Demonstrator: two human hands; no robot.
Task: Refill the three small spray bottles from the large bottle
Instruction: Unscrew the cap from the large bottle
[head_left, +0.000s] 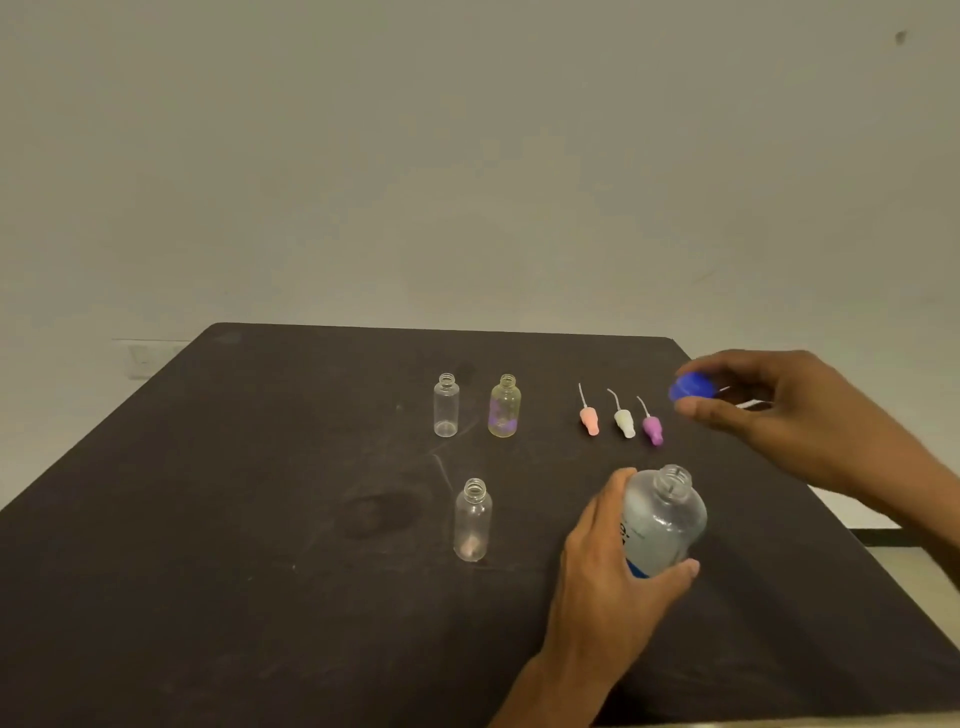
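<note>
- Left grip (618, 561) wraps the uncapped large bottle (662, 519) on the table (260, 519); right grip (769, 405) pinches its blue cap (688, 387).
- Best parks cap aside, then tips slowly over the nearest small bottle (472, 519).

The left hand (613, 571) covers much of the large bottle (667, 519), so its label shows only as a few dark letters and a blue band, unreadable. The blue cap (688, 387) is partly hidden behind the right hand (779, 410) and blurred. Both forearms run out of the picture's edges. The table (208, 571) is cut off left, right and below. The fill level in the large bottle cannot be told.
</note>
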